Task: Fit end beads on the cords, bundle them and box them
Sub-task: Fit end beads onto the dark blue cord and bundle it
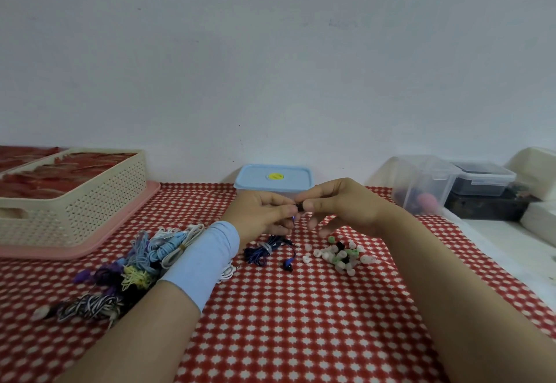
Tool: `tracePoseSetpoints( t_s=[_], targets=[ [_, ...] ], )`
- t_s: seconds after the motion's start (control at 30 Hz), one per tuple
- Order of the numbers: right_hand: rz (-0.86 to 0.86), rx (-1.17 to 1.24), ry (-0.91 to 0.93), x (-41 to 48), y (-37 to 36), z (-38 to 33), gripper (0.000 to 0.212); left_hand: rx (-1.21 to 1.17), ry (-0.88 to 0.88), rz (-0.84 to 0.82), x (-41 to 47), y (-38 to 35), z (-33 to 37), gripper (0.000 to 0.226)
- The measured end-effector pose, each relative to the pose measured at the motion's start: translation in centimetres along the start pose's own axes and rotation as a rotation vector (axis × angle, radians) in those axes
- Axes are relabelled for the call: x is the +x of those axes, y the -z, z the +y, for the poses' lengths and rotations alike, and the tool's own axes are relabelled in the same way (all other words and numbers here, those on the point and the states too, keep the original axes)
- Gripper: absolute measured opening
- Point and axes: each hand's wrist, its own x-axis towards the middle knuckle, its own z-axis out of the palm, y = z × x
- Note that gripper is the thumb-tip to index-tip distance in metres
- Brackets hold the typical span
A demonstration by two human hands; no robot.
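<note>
Head view: the blue cord lies on the cloth beside the loose beads. Above, the left hand pinches its raised end; the right hand pinches a black bead against it. Judged step: bead fitting. Next move: seat the bead squarely. The lidded box stands behind.

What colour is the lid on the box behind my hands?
Light blue lid, with a round yellow sticker at its centre, seen in the head view.
</note>
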Motion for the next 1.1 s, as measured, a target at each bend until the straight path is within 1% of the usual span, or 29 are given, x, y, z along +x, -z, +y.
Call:
tracePoseSetpoints(
  t_s=[0.1,0.23,0.4,0.57,0.63,0.7,0.77,0.87,0.93,1.0,1.03,1.1],
  targets=[
    [0.012,0.027,-0.005,0.1,-0.3,0.0,0.02,-0.026,0.006,-0.032,-0.1,0.1,0.1,0.009],
    [0.025,0.067,-0.001,0.2,-0.9,0.2,0.013,-0.064,0.015,-0.036,-0.2,0.3,-0.1,0.012],
    [0.007,0.098,-0.008,0.1,-0.8,0.0,0.018,-0.148,0.036,-0.081,-0.1,0.4,-0.3,0.01],
    [0.019,0.05,-0.005,0.1,-1.0,-0.4,0.008,-0.098,0.013,-0.077,-0.1,0.4,-0.2,0.007],
    [0.019,0.008,-0.003,0.0,-0.8,-0.6,0.008,-0.068,0.028,-0.077,-0.1,0.5,-0.2,0.008],
    [0.009,-0.048,-0.001,-0.2,-0.4,-0.7,0.013,-0.038,0.039,-0.075,0.0,0.4,-0.1,0.016],
    [0.036,-0.129,-0.005,-0.3,0.4,-0.7,0.016,-0.031,0.02,-0.069,0.1,0.1,-0.2,0.026],
    [0.141,-0.403,-0.053,-0.3,1.9,-0.6,0.011,0.041,-0.039,-0.054,0.2,-0.1,-0.2,0.036],
    [0.118,-0.596,-0.141,-0.2,2.7,-0.4,0.007,0.083,-0.062,-0.046,0.3,-0.2,-0.3,0.031],
    [0.044,-0.714,-0.248,-0.3,3.0,-0.3,0.005,0.108,-0.067,-0.036,0.3,-0.1,-0.4,0.024],
    [0.007,-0.754,-0.294,-0.3,2.9,-0.3,0.006,0.129,-0.064,-0.037,0.3,-0.1,-0.4,0.022],
    [-0.048,-0.831,-0.366,-0.2,2.4,-0.3,0.019,0.167,-0.057,-0.037,0.3,-0.1,-0.4,0.019]
  ],
)
